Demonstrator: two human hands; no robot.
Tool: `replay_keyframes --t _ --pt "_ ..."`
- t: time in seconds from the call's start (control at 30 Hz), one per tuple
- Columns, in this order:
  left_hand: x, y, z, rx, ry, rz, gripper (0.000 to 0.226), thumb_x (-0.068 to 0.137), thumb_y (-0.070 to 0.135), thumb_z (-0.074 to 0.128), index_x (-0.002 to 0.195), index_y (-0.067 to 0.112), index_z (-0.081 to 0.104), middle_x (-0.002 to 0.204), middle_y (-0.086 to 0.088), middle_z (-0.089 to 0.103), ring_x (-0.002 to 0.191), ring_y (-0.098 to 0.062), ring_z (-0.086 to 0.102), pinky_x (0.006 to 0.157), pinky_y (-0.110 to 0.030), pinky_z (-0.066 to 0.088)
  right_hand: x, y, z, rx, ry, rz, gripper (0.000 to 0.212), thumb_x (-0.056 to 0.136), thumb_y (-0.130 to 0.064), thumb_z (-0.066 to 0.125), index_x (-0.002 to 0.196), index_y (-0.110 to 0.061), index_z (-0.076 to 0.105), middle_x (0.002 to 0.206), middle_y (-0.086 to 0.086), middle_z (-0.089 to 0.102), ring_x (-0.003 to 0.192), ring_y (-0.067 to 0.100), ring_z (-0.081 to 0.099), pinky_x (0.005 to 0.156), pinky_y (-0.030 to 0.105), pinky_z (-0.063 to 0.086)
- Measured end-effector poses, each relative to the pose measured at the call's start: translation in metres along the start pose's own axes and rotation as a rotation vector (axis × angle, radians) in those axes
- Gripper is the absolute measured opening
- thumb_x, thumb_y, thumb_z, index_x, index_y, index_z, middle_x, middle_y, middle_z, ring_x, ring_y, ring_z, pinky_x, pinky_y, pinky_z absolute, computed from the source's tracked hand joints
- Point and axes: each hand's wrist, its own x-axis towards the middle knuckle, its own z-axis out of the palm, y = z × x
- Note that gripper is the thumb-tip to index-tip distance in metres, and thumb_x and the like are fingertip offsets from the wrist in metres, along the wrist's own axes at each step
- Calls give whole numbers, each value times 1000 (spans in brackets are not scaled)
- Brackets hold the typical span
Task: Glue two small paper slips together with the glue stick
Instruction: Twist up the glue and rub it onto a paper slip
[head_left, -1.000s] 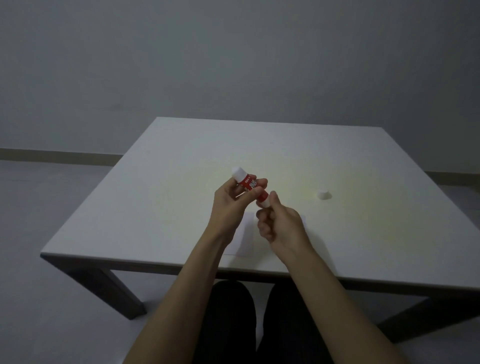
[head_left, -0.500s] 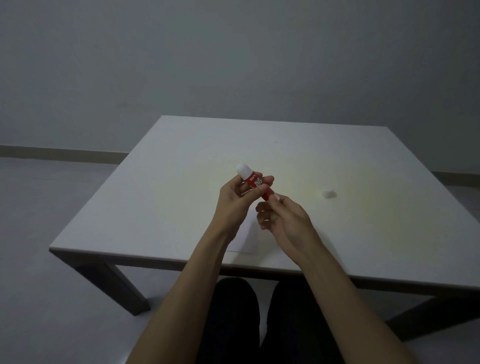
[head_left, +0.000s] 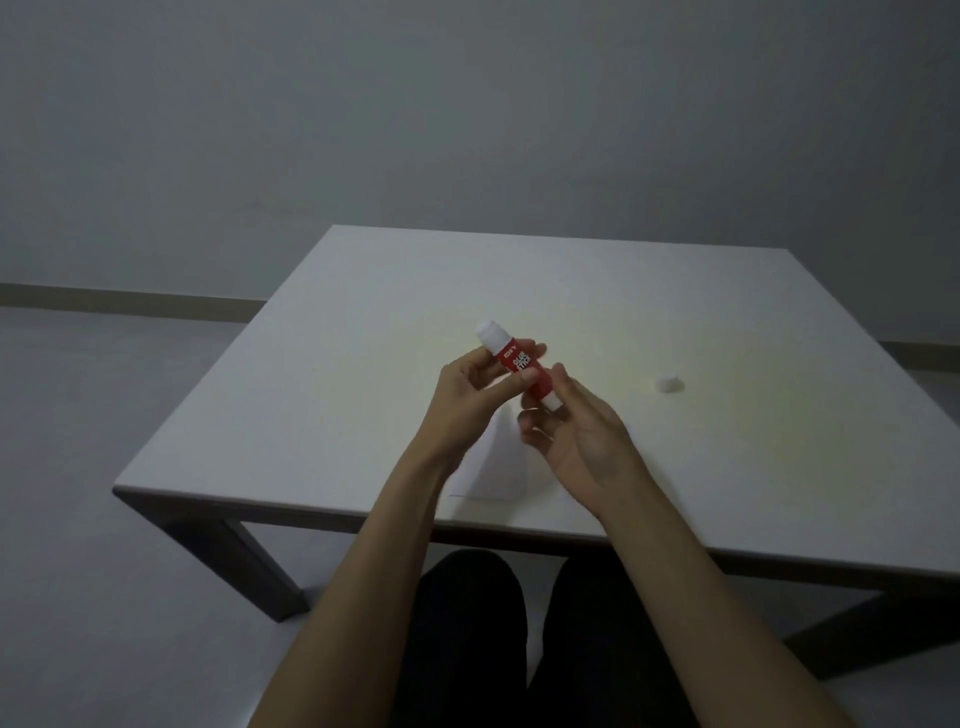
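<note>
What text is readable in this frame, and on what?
"GLUE STICK": white letters on the red body of the glue stick, held in the left hand.
A smaller white mark above it on the same label: too blurred to read.
No other text on the table, the paper or the white cap.

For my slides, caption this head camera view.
Left hand holds a red glue stick above paper; right hand at its base.
</note>
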Motion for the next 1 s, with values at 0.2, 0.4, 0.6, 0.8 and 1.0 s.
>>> replay_keyframes --t 0.2,0.4,0.6,0.8,1.0 --pt "-9 -13 -77 992 -187 -232 78 79 46 66 145 32 27 159 -4 14 147 -18 4 118 -45 6 8 -14 -20 -5 246 -5 13 87 -16 53 75 -15 58 50 0 47 46 16 47 44 24 41" --pt "-14 -29 -86 1114 -348 -210 75 86 50 55 148 32 17 159 11 12 147 -13 -8 115 -53 -14 17 9 -15 -792 244 -160 25 87 -15 50 90 -19 74 53 -12 55 47 6 45 46 17 36" --pt "-13 -35 -82 1227 -463 -189 85 80 59 56 148 31 15 159 12 10 146 -15 -10 114 -55 -14 26 17 -12 -1155 188 -331 20 86 -15 56 96 -16 73 93 -7 67 66 -18 51 61 -4 35" --pt "-1 -37 -82 1349 -517 -137 94 76 63 58 149 31 7 160 7 2 145 -22 -17 113 -55 -12 20 15 -10 -1326 109 -369 29 82 -31 67 106 -15 69 108 3 72 91 13 64 82 26 51" --pt "8 -40 -86 1349 -548 -111 93 71 64 63 147 35 19 160 9 -5 145 -20 -19 113 -54 -11 -2 17 -6 -1409 -93 -416 20 82 -32 66 98 -23 73 96 -5 75 83 12 64 90 43 47"
